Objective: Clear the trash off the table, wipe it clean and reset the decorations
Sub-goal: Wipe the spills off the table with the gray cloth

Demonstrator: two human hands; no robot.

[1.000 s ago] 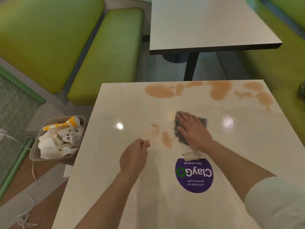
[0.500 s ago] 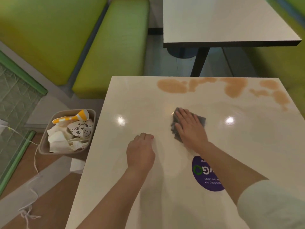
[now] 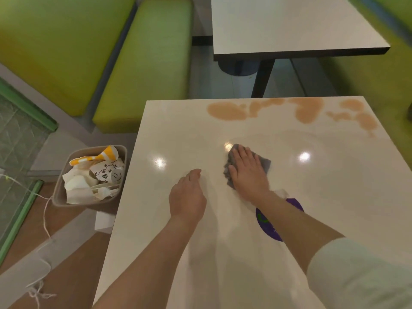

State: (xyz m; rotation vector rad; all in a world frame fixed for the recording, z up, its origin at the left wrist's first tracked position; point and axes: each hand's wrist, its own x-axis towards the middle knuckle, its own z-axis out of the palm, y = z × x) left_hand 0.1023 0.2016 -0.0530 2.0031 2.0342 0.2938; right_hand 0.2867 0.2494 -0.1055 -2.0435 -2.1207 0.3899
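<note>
A second table [image 3: 289,25] is standing beyond the worktop [image 3: 312,219], its dark leg [image 3: 262,78] meeting a pale floor [image 3: 200,70]. Left of that table, a green bench seat [image 3: 147,61] and backrest [image 3: 55,45] are catching warm light. Left of the seat, wooden flooring [image 3: 66,253] is meeting a green-framed glass panel [image 3: 15,139].

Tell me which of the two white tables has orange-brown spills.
The near white table, being wiped with the grey cloth; spills line its far edge. The far table shows none.

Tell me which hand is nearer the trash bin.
Left. The left hand rests on the table nearer the bin; the right hand presses the cloth farther away.
</note>
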